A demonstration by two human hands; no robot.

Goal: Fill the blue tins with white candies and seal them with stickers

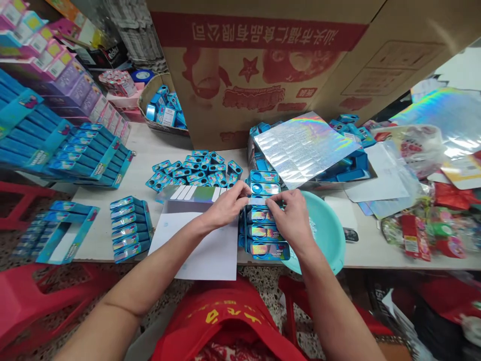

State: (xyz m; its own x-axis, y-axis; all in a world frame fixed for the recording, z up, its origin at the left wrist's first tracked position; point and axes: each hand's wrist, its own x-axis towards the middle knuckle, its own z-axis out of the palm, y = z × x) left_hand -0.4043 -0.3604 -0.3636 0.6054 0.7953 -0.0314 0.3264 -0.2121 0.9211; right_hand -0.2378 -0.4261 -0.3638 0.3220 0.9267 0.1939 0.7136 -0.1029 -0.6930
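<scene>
A short pale sticker strip (257, 201) is stretched between my hands over a row of small blue boxes (260, 215). My left hand (230, 203) pinches the strip's left end between thumb and fingertips. At the other end, my right hand (288, 213) has thumb and forefinger closed on it. The nearer boxes in the row carry shiny strips across their tops. Under my left forearm lie white sheets (203, 250), topped by a sticker sheet (205, 193) with several white bare strips. Part of the boxes is hidden by my right hand.
Loose blue boxes (195, 170) lie behind the sheets. A turquoise basin (330, 230) stands at right. A silver sheet (306, 145) covers an open carton of boxes, before a large cardboard box (240, 110). Packed displays (88, 153) stack up at left; bagged sweets (424, 235) lie far right.
</scene>
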